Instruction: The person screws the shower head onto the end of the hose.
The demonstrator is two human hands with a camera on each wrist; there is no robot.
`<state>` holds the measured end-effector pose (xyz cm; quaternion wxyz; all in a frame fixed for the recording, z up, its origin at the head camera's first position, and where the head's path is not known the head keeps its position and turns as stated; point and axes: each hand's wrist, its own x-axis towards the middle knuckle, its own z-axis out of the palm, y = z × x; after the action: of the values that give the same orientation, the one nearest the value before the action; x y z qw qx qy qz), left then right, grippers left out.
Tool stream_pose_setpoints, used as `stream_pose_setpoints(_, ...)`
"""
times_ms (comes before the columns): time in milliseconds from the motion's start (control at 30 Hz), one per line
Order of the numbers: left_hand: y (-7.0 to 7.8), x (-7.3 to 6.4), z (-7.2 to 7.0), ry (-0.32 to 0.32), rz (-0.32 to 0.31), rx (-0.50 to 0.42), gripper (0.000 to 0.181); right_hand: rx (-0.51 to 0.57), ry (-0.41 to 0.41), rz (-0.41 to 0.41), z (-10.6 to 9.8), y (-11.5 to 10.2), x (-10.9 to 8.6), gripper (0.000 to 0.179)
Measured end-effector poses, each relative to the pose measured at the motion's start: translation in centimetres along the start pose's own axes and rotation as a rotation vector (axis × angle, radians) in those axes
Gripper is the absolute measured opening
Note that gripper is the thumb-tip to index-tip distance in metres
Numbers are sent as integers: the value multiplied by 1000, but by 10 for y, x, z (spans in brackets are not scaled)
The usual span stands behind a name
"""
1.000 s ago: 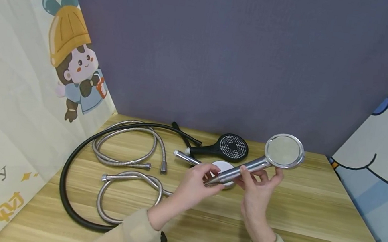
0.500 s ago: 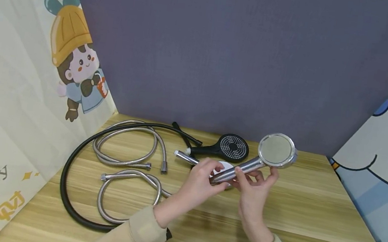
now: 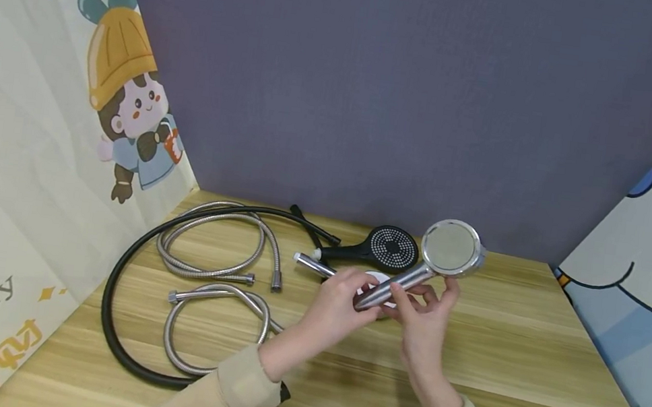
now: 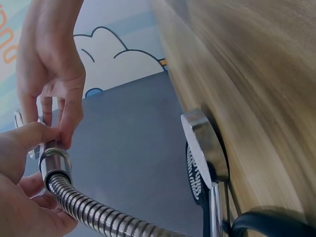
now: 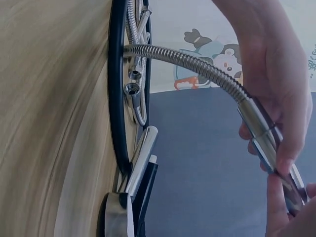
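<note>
A chrome hand shower (image 3: 449, 247) is held above the table, its round face up. My right hand (image 3: 427, 331) pinches its handle between thumb and fingers. My left hand (image 3: 338, 303) grips the lower end, where the metal shower hose (image 4: 106, 216) meets the handle. In the right wrist view the hose's connector (image 5: 253, 116) lies in line with the handle, with a seam between them; the left thumb reaches over it. The threads are hidden. Behind the hands lies another chrome hand shower (image 4: 200, 143) with a white face, partly covered in the head view.
A black hand shower (image 3: 392, 248) lies at the back of the wooden table (image 3: 528, 350). To the left are a coiled metal hose (image 3: 204, 275) and a large loop of black hose (image 3: 108, 299). A grey panel (image 3: 375, 101) stands behind.
The chrome hand shower and my right hand have moved left and slightly toward the left hand. My left fingers now cover the joint, where the hose end showed a second ago.
</note>
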<state>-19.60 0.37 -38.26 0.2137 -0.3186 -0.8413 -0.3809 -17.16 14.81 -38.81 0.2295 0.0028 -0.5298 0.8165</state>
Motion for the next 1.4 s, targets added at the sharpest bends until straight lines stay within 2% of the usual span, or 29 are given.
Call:
stream_pose_setpoints(167,1,1,-6,-32,-47,27,34,-25,-75,12,-3,-1,-1,74)
stream_pose_setpoints(300,1,0,-8,-77,-70,57,35,-28,-152,-30,-11,5,0,73)
stream_pose_setpoints(467,0,-1,-10,-119,-104,79,37,114,-366,-132,-39,34,12,74)
stream_pose_setpoints(600,-1,-1,-12,-130,-108,98,36,107,-447,-133,-52,42,17,74)
stream_pose_setpoints(667,-1,-1,-13,-131,-99,111,36,57,-452,-133,-55,40,18,73)
stream_pose_setpoints(833,-2,-1,-15,-142,-64,155,35,-59,-422,-116,-45,14,8,64)
stream_pose_setpoints(1033,-5,-2,-16,-155,-33,186,32,-131,-392,-71,-36,-9,1,60)
stream_pose_setpoints(1233,-9,-4,-18,-155,-13,156,29,-109,-384,-81,-41,-14,1,54)
stream_pose_setpoints(1400,-11,-5,-19,-107,18,134,28,-63,-371,-89,-47,-16,0,49)
